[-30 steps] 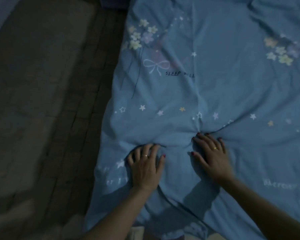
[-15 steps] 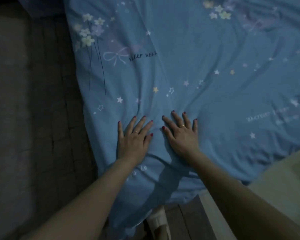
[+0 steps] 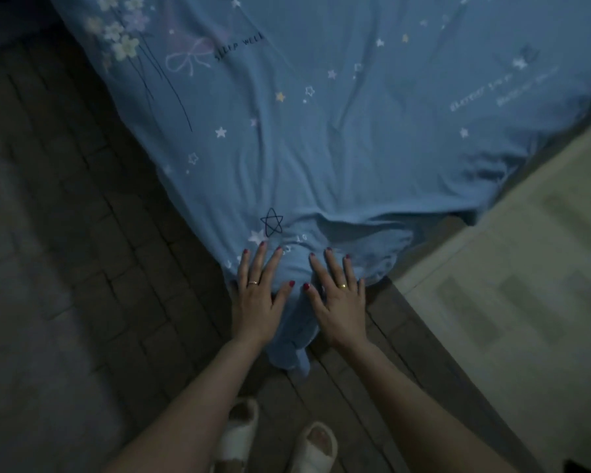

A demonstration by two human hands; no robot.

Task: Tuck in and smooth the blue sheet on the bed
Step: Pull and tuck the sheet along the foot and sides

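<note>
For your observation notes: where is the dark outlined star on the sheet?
In the head view, the dark outlined star sits near the blue sheet's lower corner, just above the left hand.

I see the blue sheet (image 3: pixel 338 138), printed with stars, flowers and a bow, spread over the bed, lightly wrinkled, its near corner bunched and hanging toward the floor.

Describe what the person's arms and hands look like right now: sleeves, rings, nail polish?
Both forearms are bare, with no sleeves, watches or bracelets in view. The left hand wears a thin ring with a pinkish-gold look; the right hand wears a yellow gold ring. Each ring sits on a middle finger of its hand. The nails on both hands are painted dark red. The light is dim, so finer detail cannot be made out.
</note>
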